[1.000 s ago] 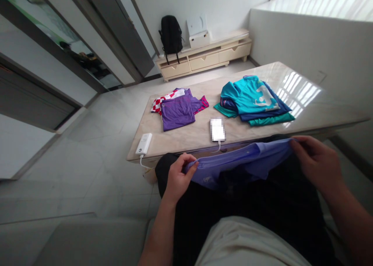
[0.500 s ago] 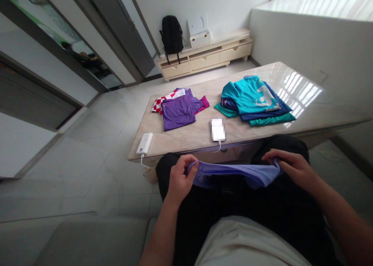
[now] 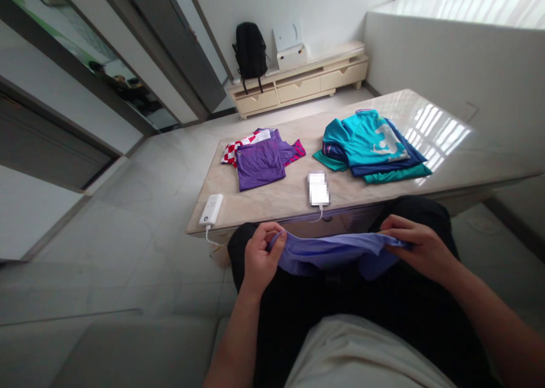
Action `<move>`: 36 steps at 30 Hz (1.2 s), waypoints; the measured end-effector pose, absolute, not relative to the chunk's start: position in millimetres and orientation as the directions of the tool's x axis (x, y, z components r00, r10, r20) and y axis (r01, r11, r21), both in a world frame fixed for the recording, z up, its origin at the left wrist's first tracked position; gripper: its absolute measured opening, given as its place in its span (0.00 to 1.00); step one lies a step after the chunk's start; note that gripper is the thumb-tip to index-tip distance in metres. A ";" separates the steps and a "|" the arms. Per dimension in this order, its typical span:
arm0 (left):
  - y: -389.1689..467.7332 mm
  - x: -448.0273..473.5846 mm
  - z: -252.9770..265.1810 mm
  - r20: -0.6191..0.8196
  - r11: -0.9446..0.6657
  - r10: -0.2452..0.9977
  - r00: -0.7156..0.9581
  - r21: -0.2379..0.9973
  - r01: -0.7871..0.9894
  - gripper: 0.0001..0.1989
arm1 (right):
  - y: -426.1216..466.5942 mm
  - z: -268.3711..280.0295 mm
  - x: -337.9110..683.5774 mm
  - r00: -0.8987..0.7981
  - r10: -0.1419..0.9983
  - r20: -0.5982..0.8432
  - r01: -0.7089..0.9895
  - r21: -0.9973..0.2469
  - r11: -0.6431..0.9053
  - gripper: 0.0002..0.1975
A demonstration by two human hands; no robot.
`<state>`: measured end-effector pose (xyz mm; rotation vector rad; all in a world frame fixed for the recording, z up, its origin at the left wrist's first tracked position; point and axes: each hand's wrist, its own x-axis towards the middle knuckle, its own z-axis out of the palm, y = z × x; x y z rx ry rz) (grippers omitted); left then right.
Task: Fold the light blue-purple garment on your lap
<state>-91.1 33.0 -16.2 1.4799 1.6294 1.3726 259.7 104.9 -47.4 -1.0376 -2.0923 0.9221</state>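
Observation:
A light purple shirt is stretched between my hands above my lap. My left hand pinches its left end between thumb and fingers. At the other end, my right hand grips the cloth, its fingers closed over the edge. The cloth sags in the middle, with a fold hanging lower near my right hand. On the marble table in front lies a pile of folded shirts, a dark purple shirt on top. To the right is another stack, topped by a teal shirt with a white print.
A phone with a blurred-out screen and a cable lies near the table's front edge. A white power bank sits at the left corner. Against the wall, a low cabinet bears a black backpack and a white box.
My right hand has shifted slightly left and its fingers have moved further over the cloth. The shirt's upper edge has bunched and changed its folds. My left hand has moved slightly.

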 end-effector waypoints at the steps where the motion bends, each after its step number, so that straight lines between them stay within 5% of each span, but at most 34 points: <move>1: 32.6 -90.8 -16.2 0.223 -0.119 0.944 -0.244 0.917 0.380 0.11 | 104.5 -47.5 259.0 -0.474 0.848 0.239 0.392 -0.804 0.446 0.12; 5: 31.4 -87.9 -16.6 0.191 -0.107 0.956 -0.222 0.934 0.341 0.13 | 100.9 -48.6 254.6 -0.361 0.897 0.256 0.306 -0.876 0.373 0.15; 12: 31.4 -79.6 -18.5 0.169 -0.120 0.969 -0.179 0.959 0.255 0.12 | 99.1 -65.1 243.9 -0.034 0.997 0.070 0.193 -0.978 0.075 0.16; 16: 32.1 -77.7 -20.9 0.149 -0.107 0.975 -0.167 0.966 0.234 0.12 | 100.1 -66.3 238.1 0.018 0.997 0.081 0.194 -0.978 0.076 0.14; 20: 32.8 -78.3 -22.5 0.100 -0.065 0.982 -0.162 0.976 0.210 0.15 | 98.5 -62.5 234.7 -0.041 0.990 0.133 0.222 -0.965 0.139 0.13; 27: 39.4 -85.1 -27.6 0.078 -0.027 0.975 -0.210 0.972 0.235 0.18 | 107.5 -65.3 248.7 -0.291 0.956 -0.045 0.117 -0.993 -0.011 0.26; 30: 41.0 -87.2 -32.4 0.062 -0.007 0.970 -0.235 0.974 0.225 0.19 | 111.7 -64.9 253.5 -0.398 0.916 0.047 0.113 -0.989 0.099 0.29; 36: 41.4 -89.0 -40.2 0.050 -0.004 0.971 -0.235 0.981 0.195 0.20 | 111.9 -61.9 254.2 -0.404 0.913 0.054 0.128 -0.985 0.114 0.23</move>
